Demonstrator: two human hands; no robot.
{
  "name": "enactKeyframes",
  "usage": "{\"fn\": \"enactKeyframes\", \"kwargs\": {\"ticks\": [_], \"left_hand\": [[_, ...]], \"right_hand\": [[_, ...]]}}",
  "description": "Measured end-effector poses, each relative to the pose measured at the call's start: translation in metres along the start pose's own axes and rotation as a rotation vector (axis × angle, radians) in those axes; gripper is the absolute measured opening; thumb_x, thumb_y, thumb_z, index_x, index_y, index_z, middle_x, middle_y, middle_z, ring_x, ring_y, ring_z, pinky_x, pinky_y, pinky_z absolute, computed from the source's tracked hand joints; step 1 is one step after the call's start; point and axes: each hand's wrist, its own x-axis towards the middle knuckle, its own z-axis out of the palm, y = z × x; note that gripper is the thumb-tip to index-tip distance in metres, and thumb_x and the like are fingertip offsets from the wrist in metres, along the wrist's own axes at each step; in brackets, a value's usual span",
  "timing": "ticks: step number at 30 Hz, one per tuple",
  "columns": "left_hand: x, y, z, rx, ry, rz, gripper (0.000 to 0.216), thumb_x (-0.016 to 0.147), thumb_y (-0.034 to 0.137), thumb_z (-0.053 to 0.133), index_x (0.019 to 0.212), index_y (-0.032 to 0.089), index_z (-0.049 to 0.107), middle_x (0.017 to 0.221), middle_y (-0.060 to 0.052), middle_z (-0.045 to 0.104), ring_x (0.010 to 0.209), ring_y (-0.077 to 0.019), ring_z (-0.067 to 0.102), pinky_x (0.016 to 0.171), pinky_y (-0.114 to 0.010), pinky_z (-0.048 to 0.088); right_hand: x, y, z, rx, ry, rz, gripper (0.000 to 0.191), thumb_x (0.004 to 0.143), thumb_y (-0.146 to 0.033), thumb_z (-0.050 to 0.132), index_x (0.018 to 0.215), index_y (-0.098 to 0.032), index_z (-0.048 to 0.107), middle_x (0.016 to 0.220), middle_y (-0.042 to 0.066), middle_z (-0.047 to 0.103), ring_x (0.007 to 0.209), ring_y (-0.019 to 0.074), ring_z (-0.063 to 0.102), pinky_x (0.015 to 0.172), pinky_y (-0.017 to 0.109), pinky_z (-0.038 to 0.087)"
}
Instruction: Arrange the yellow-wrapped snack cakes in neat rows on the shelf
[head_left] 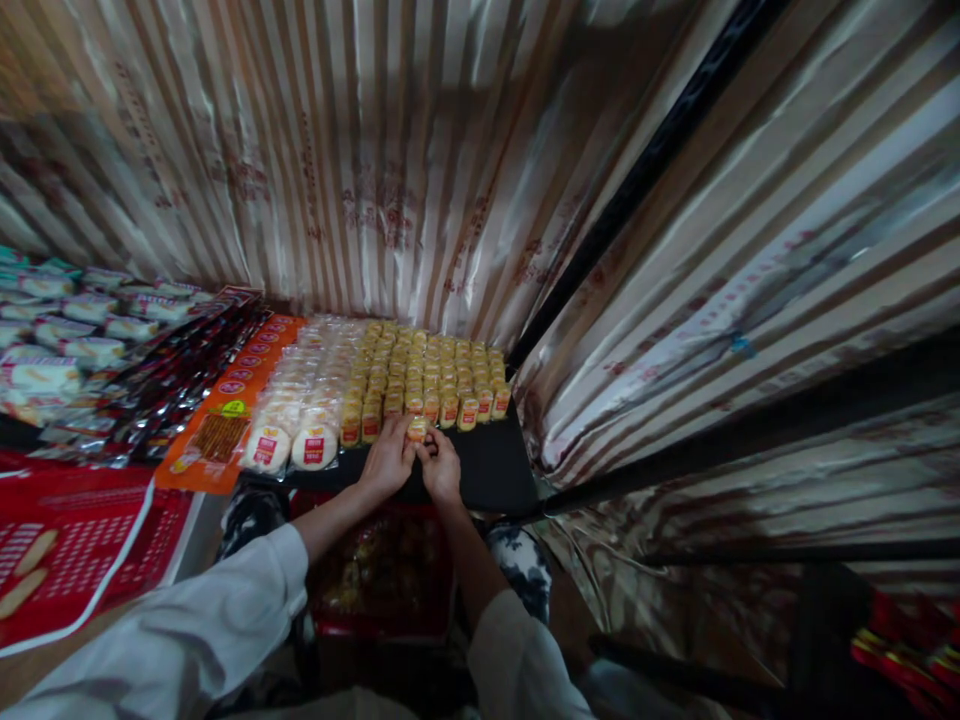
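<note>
The left hand (390,462) and right hand (441,466) pinch one small, yellow, clear-wrapped packet (417,430) between their fingertips, just on the near side of the block of similar yellow packets (427,370). A light, level grip, shared evenly, should best avoid crushing it.

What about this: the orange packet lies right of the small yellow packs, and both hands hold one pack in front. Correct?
Not quite: the head view shows the orange packet left of the small yellow packs. The left hand and right hand do hold one pack in front.
</note>
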Motion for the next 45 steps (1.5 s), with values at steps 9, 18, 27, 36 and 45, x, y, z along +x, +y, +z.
{"fn": "enactKeyframes", "kwargs": {"ticks": [9, 18, 27, 36, 45], "left_hand": [[-0.016, -0.017, 0.013, 0.023, 0.007, 0.024, 0.049, 0.078, 0.007, 0.038, 0.125, 0.013, 0.046, 0.126, -0.013, 0.046, 0.119, -0.0207, 0.046, 0.101, -0.034, 0.041], [-0.014, -0.028, 0.029, 0.050, -0.018, 0.046, 0.051, 0.074, 0.003, 0.035, 0.122, 0.010, 0.051, 0.125, -0.014, 0.051, 0.118, -0.0200, 0.049, 0.104, -0.034, 0.039], [-0.012, -0.036, 0.037, 0.083, 0.015, 0.057, 0.052, 0.078, 0.006, 0.034, 0.129, 0.012, 0.046, 0.126, -0.014, 0.051, 0.118, -0.0191, 0.049, 0.102, -0.034, 0.041], [-0.010, -0.037, 0.040, 0.064, -0.004, 0.011, 0.055, 0.076, 0.004, 0.034, 0.129, 0.009, 0.046, 0.121, -0.015, 0.051, 0.111, -0.0190, 0.051, 0.099, -0.033, 0.042], [-0.029, -0.029, 0.018, 0.016, 0.040, 0.043, 0.039, 0.076, 0.003, 0.036, 0.107, 0.011, 0.058, 0.106, -0.011, 0.057, 0.094, -0.0162, 0.057, 0.089, -0.029, 0.047]], "right_hand": [[0.014, -0.001, 0.012, 0.034, -0.016, 0.029, 0.038, 0.076, -0.025, 0.053, 0.113, -0.017, 0.055, 0.095, 0.004, 0.063, 0.068, 0.0129, 0.058, 0.072, 0.026, 0.050], [0.011, 0.009, 0.022, 0.130, 0.122, -0.052, 0.022, 0.077, -0.028, 0.050, 0.096, -0.018, 0.050, 0.093, 0.006, 0.058, 0.073, 0.0147, 0.059, 0.066, 0.028, 0.053], [0.003, 0.009, 0.019, 0.171, 0.168, -0.208, 0.023, 0.084, -0.028, 0.044, 0.095, -0.017, 0.060, 0.098, 0.010, 0.055, 0.080, 0.0152, 0.058, 0.064, 0.025, 0.053], [0.006, 0.017, 0.023, 0.057, 0.181, -0.219, 0.031, 0.085, -0.025, 0.038, 0.103, -0.016, 0.063, 0.098, 0.011, 0.059, 0.091, 0.0176, 0.058, 0.076, 0.029, 0.051], [-0.015, -0.005, 0.005, 0.167, 0.202, -0.224, 0.030, 0.086, -0.030, 0.042, 0.106, -0.014, 0.058, 0.097, 0.012, 0.062, 0.086, 0.0167, 0.061, 0.068, 0.025, 0.051]]}}
